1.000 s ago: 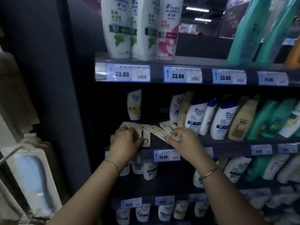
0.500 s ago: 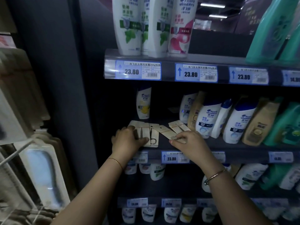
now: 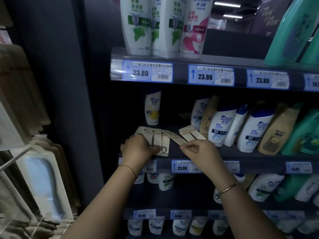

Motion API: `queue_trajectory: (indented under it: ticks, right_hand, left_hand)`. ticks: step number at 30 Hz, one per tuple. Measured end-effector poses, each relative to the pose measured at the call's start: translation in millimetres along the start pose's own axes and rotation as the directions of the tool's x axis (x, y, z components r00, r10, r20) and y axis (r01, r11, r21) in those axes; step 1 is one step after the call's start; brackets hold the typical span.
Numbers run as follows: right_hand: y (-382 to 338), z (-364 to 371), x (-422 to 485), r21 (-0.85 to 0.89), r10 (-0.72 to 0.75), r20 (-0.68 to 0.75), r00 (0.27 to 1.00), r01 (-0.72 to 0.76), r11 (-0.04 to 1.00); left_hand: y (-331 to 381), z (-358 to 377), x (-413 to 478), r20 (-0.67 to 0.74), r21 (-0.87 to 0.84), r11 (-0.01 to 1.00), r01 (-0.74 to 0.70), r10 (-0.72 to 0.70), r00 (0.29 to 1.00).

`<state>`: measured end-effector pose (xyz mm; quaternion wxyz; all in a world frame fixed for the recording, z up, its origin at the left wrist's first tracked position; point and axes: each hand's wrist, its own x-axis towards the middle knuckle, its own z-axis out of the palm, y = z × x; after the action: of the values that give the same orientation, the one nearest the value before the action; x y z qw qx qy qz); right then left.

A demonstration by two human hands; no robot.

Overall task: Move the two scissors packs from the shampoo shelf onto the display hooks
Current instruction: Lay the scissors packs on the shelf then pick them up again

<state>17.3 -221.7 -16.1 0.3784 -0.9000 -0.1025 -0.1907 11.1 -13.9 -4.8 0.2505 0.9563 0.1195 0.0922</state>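
Observation:
Beige card packs of small scissors lie on the dark middle shampoo shelf [image 3: 241, 153]. My left hand [image 3: 138, 149] rests on a fanned stack of scissors packs [image 3: 158, 138] at the shelf's left end, fingers closed over its lower part. My right hand [image 3: 198, 150] pinches the near end of a slanted scissors pack [image 3: 174, 138]. Another scissors pack [image 3: 190, 132] lies just behind it, next to the bottles. The display hooks [image 3: 15, 158] stick out at the left edge, with blister-packed goods hanging on them.
White and tan shampoo bottles [image 3: 222, 125] crowd the right of the middle shelf; one small bottle [image 3: 152, 107] stands behind the stack. Tall bottles [image 3: 165, 26] fill the shelf above. A dark upright panel [image 3: 77, 100] separates the shelves from the hook rack. Blue price tags [image 3: 183, 167] line the edges.
The view has shifted a little to the left and closer. My hands stay on the packs; the right-hand fingers now pinch the slanted pack's near end.

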Motion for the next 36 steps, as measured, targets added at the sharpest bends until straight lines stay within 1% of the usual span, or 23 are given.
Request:
queue_trajectory:
  ticks: [8, 11, 13, 16, 20, 23, 25, 27, 30, 32, 33, 34, 36]
  right_hand:
    - [0, 0, -1, 0.003, -0.030, -0.050, 0.998, 0.031, 1.000]
    - [-1, -1, -1, 0.005, -0.036, -0.058, 0.998, 0.036, 0.999]
    - [-1, -1, -2, -0.001, -0.054, -0.067, 0.996, 0.054, 0.999]
    - [-1, -2, -3, -0.023, -0.096, -0.084, 0.992, 0.094, 0.995]
    - [-1, -3, -4, -0.047, -0.128, -0.098, 0.987, 0.124, 0.991]
    - [-2, -5, -4, -0.047, -0.159, -0.109, 0.981, 0.154, 0.987]
    - [-4, -6, -5, -0.065, -0.212, -0.081, 0.974, 0.207, 0.976]
    - [-4, -6, -4, -0.109, -0.254, -0.020, 0.967, 0.251, 0.962]
    - [0, -5, 2, -0.124, -0.222, -0.013, 0.975, 0.219, 0.968]
    - [2, -5, 6, -0.063, -0.154, -0.021, 0.988, 0.153, 0.986]
    - [1, -4, 8, 0.037, -0.089, -0.001, 0.996, 0.089, 0.995]
    - [0, -4, 9, 0.184, -0.020, 0.036, 0.999, 0.013, 0.983]
    - [-2, -3, 11, 0.453, 0.090, 0.117, 0.989, -0.134, 0.881]
  left_hand:
    - [7, -3, 2, 0.044, -0.171, 0.985, 0.018, -0.011, 0.999]
    - [9, -3, 1, 0.072, -0.366, 0.930, -0.022, 0.051, 0.996]
    - [10, -3, -1, 0.044, -0.436, 0.898, -0.057, 0.085, 0.995]
    - [10, -1, -3, 0.002, -0.537, 0.841, -0.067, 0.080, 0.997]
    - [9, 4, -3, -0.032, -0.597, 0.799, -0.077, 0.072, 0.997]
    - [10, 6, -4, -0.076, -0.633, 0.765, -0.114, 0.085, 0.993]
    - [12, 7, -6, -0.088, -0.668, 0.731, -0.136, 0.103, 0.991]
    - [13, 7, -7, -0.086, -0.699, 0.700, -0.148, 0.123, 0.989]
    - [13, 7, -6, -0.067, -0.705, 0.692, -0.156, 0.154, 0.986]
    - [14, 7, -6, -0.057, -0.704, 0.692, -0.159, 0.169, 0.984]
    - [14, 7, -5, -0.050, -0.709, 0.688, -0.156, 0.172, 0.984]
    - [15, 8, -5, -0.040, -0.717, 0.681, -0.147, 0.171, 0.985]
    - [15, 7, -5, -0.021, -0.733, 0.668, -0.132, 0.172, 0.985]
